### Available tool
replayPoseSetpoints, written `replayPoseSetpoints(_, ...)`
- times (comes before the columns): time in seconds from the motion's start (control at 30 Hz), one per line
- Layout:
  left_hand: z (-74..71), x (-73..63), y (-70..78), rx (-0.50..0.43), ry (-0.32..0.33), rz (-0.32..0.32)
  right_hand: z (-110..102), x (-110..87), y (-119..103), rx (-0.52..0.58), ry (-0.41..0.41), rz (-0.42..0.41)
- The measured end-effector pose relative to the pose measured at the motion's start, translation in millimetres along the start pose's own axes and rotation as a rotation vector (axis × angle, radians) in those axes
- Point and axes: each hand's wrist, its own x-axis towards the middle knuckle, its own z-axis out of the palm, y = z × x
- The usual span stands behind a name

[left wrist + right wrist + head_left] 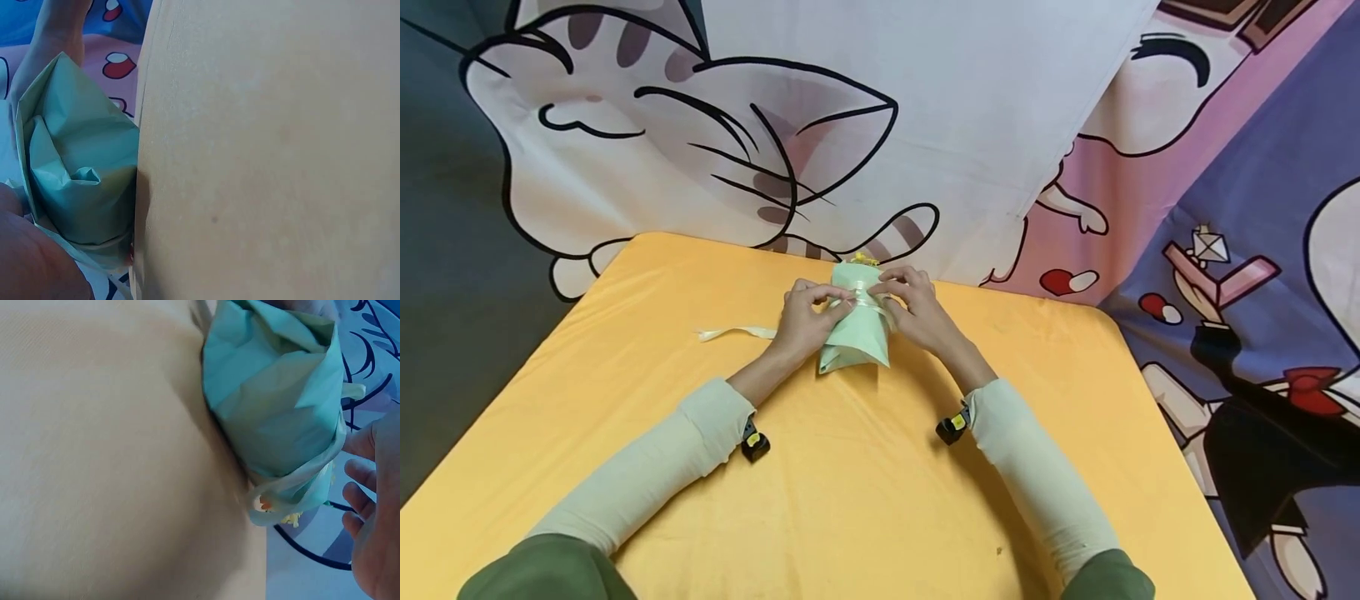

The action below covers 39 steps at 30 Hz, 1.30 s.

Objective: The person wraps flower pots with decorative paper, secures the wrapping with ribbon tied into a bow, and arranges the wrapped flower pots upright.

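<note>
A mint-green paper-wrapped bouquet [856, 340] lies near the table's far edge, with small yellow flowers [863, 259] showing at its far end. A pale ribbon [867, 303] crosses its middle, and one loose tail stretches leftward over the table. From the left, my left hand [807, 318] pinches the ribbon on top of the wrap. My right hand [919, 310] holds the ribbon from the other side, fingers bent. In the right wrist view, ribbon [300, 475] loops round the wrap beside my right hand [378, 512]; its fingertips on top are partly hidden. Folded paper [87, 162] fills the left wrist view's left side.
A yellow cloth [850, 483] covers the table. Behind it hangs a white cloth [985, 100] with a cartoon cat, and a pink and blue printed cloth [1240, 250] stands at the right. Dark floor [460, 292] shows on the left.
</note>
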Motion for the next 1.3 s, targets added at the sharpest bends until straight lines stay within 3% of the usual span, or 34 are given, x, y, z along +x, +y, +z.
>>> replayPoseSetpoints(0.17,-3.5,0.4,-1.0,0.0,-0.001,-0.005,3.3,4.5,-5.7,0.069,0.009,-0.021)
replayPoseSetpoints(0.47,-1.9,2.5,-2.1,0.009,-0.027,0.008,24.1,9.0,-10.3,0.27,0.088,0.031)
replayPoseSetpoints(0.8,0.2,3.9,-2.0,-0.095,-0.031,0.016,40.1,7.1,-5.6,0.436,0.226,0.023)
replayPoseSetpoints(1.13,-2.7,4.2,-3.5,-0.192,-0.052,-0.034,42.9,4.3,-6.5,0.312,0.28,-0.081)
replayPoseSetpoints(1.3,-4.5,4.3,-6.3,-0.22,-0.066,-0.039,45.6,2.5,-6.3,0.304,0.285,-0.07)
